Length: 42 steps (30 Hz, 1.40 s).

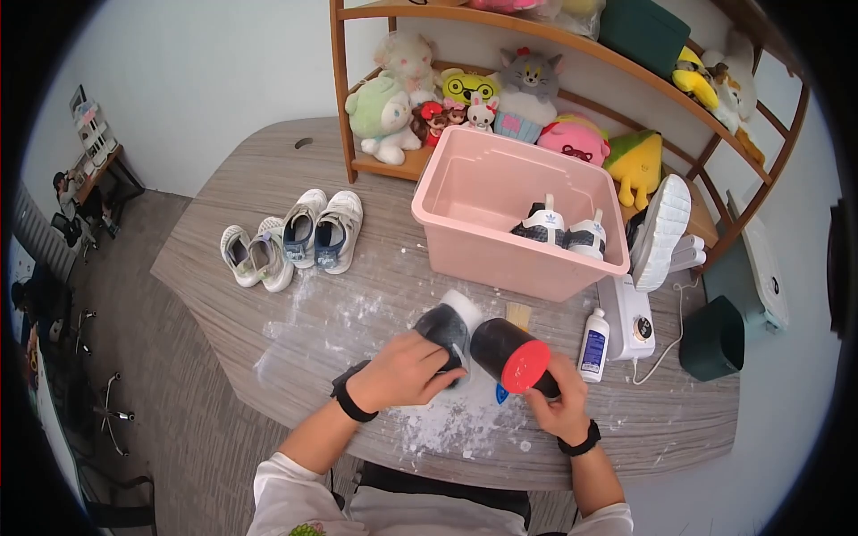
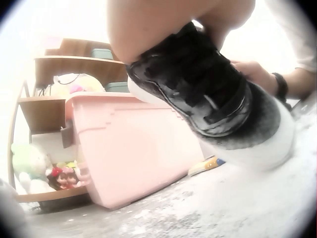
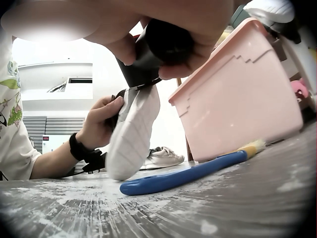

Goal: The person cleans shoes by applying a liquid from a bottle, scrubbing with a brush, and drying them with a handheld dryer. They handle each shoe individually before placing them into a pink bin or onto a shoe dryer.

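My left hand [image 1: 398, 371] grips a black sneaker [image 1: 444, 329] with a white sole by its upper, holding it tilted over the table. Its laces show in the left wrist view, and the sole [image 3: 132, 136] is turned to the right wrist camera. In my right hand [image 1: 563, 404] is a black cylinder [image 1: 492, 344] with a red end [image 1: 526, 365], held by a dark grip at its side. The red end faces me, while the far end comes right up to the sneaker. A brush [image 3: 185, 173] with a blue handle and pale bristles lies below it on the table.
White powdery residue covers parts of the wood-grain table [image 1: 214, 223]. A pink bin [image 1: 518, 259] holding sneakers stands behind my hands. Two pairs of light shoes [image 1: 323, 234] sit at left. A white bottle [image 1: 593, 346], white device [image 1: 628, 317] and green bin [image 1: 712, 339] are at right.
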{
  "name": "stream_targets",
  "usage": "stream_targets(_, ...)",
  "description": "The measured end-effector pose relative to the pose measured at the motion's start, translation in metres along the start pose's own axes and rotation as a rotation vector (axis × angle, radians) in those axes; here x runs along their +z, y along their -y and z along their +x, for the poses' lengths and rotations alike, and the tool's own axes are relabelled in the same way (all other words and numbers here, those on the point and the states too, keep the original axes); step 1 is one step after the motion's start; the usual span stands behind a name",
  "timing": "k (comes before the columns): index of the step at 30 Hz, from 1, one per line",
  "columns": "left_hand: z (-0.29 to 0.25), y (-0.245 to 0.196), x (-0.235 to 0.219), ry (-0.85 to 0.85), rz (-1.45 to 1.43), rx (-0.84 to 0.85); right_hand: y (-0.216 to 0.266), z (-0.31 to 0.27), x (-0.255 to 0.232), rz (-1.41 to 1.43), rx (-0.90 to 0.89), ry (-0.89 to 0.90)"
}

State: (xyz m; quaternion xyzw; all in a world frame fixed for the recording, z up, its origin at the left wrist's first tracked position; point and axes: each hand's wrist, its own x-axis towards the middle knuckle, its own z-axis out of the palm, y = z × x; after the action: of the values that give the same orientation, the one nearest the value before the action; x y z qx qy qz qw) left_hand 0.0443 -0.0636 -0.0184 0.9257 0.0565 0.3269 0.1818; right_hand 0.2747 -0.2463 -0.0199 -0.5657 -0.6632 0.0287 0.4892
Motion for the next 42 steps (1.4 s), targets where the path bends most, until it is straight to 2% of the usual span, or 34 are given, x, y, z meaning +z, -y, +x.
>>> stream_targets(1,0.003,0.001,-0.001,0.000,0.001,0.001,0.000,-0.001,0.001,0.000,-0.001,-0.001)
stream_targets(3,0.010,0.003,-0.004,-0.207,0.133,0.140,0.000,-0.004,0.002,0.010,-0.054,-0.033)
stream_targets(4,0.001,0.011,-0.002,-0.223,0.095,0.082,0.000,-0.004,0.003,0.011,-0.050,-0.034)
stream_targets(8,-0.003,0.020,-0.006,-0.263,0.173,0.085,0.001,0.001,0.005,-0.040,-0.165,-0.029)
stream_targets(15,0.003,0.015,-0.005,-0.230,0.228,0.011,0.003,0.002,0.007,-0.116,-0.236,-0.056)
stream_targets(18,0.000,0.013,0.003,-0.164,0.285,0.014,-0.002,-0.002,0.007,-0.113,-0.229,-0.060)
stream_targets(20,-0.001,0.015,0.014,0.033,0.301,0.079,0.000,0.000,0.006,-0.125,-0.233,-0.067)
stream_targets(24,0.005,0.009,0.021,0.050,0.306,0.140,-0.001,0.001,0.003,-0.126,-0.194,-0.090)
stream_targets(27,0.009,0.000,0.020,0.014,0.206,0.054,-0.003,-0.003,0.001,-0.082,-0.142,-0.104)
stream_targets(29,0.017,-0.014,0.013,-0.039,0.062,-0.092,-0.002,-0.002,0.000,-0.066,-0.144,-0.105)
stream_targets(33,0.015,-0.005,0.014,-0.122,-0.069,-0.079,-0.003,-0.001,-0.002,-0.027,-0.135,-0.069)
stream_targets(35,0.014,-0.001,0.019,-0.303,-0.206,-0.109,-0.002,0.000,-0.003,-0.036,-0.161,-0.050)
stream_targets(40,0.007,0.009,0.016,-0.226,-0.162,-0.073,0.000,0.002,-0.001,-0.120,-0.216,-0.039)
stream_targets(42,0.007,0.010,0.015,-0.189,-0.130,-0.050,-0.004,0.001,0.001,-0.121,-0.216,-0.101)
